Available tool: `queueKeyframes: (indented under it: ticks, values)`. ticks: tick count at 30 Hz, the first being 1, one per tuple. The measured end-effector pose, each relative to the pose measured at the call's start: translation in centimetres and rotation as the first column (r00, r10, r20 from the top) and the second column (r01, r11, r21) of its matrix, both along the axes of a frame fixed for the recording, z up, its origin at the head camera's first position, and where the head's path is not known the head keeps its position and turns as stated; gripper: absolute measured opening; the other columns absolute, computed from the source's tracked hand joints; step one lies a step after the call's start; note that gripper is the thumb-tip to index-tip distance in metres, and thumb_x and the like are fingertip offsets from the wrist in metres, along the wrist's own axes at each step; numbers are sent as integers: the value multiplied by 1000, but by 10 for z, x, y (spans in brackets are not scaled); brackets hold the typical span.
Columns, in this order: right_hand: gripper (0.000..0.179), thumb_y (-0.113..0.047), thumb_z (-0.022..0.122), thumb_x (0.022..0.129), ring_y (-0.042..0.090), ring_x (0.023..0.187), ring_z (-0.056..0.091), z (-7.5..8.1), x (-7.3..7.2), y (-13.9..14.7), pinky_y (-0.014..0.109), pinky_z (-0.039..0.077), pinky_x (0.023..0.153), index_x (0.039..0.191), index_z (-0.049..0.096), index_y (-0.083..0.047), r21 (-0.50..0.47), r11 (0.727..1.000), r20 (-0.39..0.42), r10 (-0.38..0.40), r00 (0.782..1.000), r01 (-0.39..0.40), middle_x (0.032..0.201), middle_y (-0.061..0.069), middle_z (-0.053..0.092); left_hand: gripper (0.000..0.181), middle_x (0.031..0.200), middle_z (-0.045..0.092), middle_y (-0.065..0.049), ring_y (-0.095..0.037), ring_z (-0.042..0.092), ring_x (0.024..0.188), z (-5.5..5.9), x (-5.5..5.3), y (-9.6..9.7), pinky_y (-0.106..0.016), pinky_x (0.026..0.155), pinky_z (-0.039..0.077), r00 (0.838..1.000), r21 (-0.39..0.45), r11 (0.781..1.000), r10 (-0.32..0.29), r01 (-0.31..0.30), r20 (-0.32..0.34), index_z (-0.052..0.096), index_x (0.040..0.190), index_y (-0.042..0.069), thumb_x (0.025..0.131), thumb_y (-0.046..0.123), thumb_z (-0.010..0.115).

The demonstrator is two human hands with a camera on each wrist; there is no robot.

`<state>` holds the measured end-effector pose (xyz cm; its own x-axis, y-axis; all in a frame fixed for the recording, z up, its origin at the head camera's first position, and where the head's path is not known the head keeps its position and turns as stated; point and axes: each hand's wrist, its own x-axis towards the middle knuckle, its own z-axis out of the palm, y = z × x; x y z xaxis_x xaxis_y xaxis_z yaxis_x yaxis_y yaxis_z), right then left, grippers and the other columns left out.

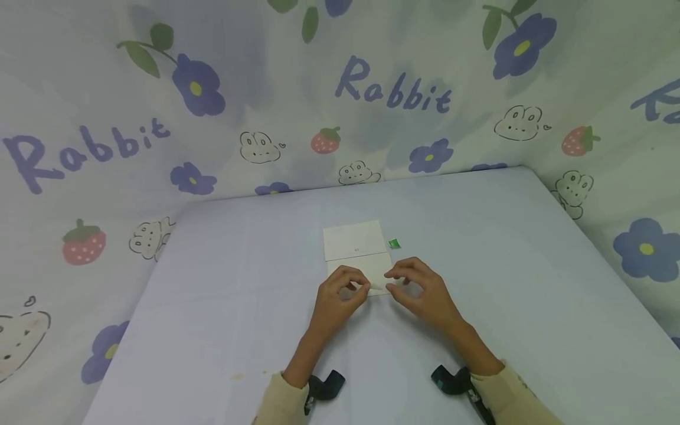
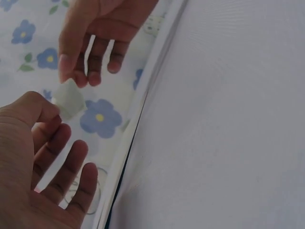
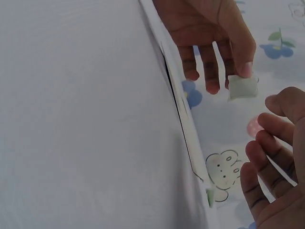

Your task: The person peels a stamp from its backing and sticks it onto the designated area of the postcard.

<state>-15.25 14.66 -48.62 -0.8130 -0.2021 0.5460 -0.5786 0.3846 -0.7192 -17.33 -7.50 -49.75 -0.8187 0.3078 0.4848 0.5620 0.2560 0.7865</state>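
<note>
My left hand (image 1: pixel 340 297) pinches a small pale, squarish piece (image 3: pixel 243 87) between thumb and index finger; it looks thin, but its exact kind cannot be told. In the left wrist view the same piece (image 2: pixel 69 100) stands out from the left fingertips (image 2: pixel 51 111). Facing it from the right is my right hand (image 1: pixel 422 290), its thumb and fingers parted and loosely bent, with a gap to the piece in the right wrist view. Beneath both hands lies a white card or booklet (image 1: pixel 355 239), opened flat with a crease across it; the hands partly cover its near half.
A small shiny green square (image 1: pixel 394 243) lies just right of the card on the white table (image 1: pixel 239 283). Behind the table hangs a cloth (image 1: pixel 297 88) printed with flowers, rabbits and strawberries. Dark wrist-worn devices (image 1: pixel 326 386) sit at both sleeve cuffs.
</note>
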Motion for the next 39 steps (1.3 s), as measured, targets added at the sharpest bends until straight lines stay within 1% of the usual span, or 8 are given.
queueKeyframes:
  ticks: [7, 11, 15, 21, 26, 27, 32, 39]
  values:
    - [26, -4, 80, 83, 19, 101, 60, 0, 2, -2, 20, 49, 88, 108, 74, -7, 57, 998, -153, 7, 988, 2, 114, 5, 61, 8, 104, 63, 4, -13, 62, 94, -1, 0, 2, -35, 77, 57, 999, 18, 1000, 9, -10, 42, 72, 95, 12, 95, 20, 71]
    - [18, -16, 74, 92, 20, 97, 58, 0, 2, -6, 18, 46, 87, 107, 74, -5, 101, 995, -281, 33, 959, -4, 112, 8, 60, 9, 105, 63, 5, -13, 63, 93, 1, 1, 3, -34, 78, 57, 998, 6, 1000, 13, -13, 57, 72, 95, 13, 96, 22, 70]
    - [21, -24, 66, 98, 20, 96, 56, 1, 1, -8, 21, 45, 82, 104, 74, -5, 140, 990, -355, 46, 934, 4, 109, 8, 60, 10, 105, 63, 6, -12, 63, 94, 2, 2, 3, -35, 79, 57, 998, -5, 1000, 13, -13, 67, 71, 95, 14, 96, 24, 70]
    - [17, -20, 68, 96, 21, 95, 57, 2, 1, -8, 26, 48, 79, 103, 74, -6, 194, 981, -385, 52, 921, 26, 107, 7, 60, 9, 103, 63, 4, -13, 63, 93, 7, 5, 6, -39, 78, 57, 997, 4, 1000, -6, 5, 78, 71, 95, 12, 97, 21, 70]
    - [13, -12, 76, 90, 21, 95, 58, 3, 0, -9, 26, 49, 79, 101, 75, -7, 202, 979, -381, 58, 923, 22, 107, 8, 60, 7, 103, 64, 1, -16, 63, 93, 8, 7, 7, -39, 79, 57, 995, 8, 1000, -23, 22, 96, 71, 96, 10, 96, 17, 70]
    - [13, -11, 77, 89, 21, 95, 58, 3, 0, -9, 26, 49, 79, 101, 75, -7, 202, 979, -378, 59, 924, 21, 107, 8, 61, 7, 103, 63, 4, -13, 62, 94, 4, 6, 7, -36, 79, 57, 995, 4, 1000, -24, 24, 94, 71, 96, 13, 96, 20, 70]
    - [10, -8, 78, 87, 22, 94, 58, 3, -1, -9, 29, 51, 77, 97, 76, -6, 217, 976, -387, 67, 919, 20, 106, 8, 61, 7, 102, 63, 6, -11, 62, 94, 3, 6, 7, -34, 80, 56, 994, 4, 1000, -29, 29, 102, 71, 95, 15, 97, 21, 69]
    - [9, -6, 78, 87, 22, 96, 58, 1, 0, -9, 27, 50, 76, 95, 76, -3, 217, 976, -383, 75, 921, 10, 107, 9, 61, 9, 101, 63, 7, -14, 62, 95, 0, 5, 7, -37, 79, 56, 992, 10, 999, -35, 34, 121, 72, 94, 11, 96, 19, 70]
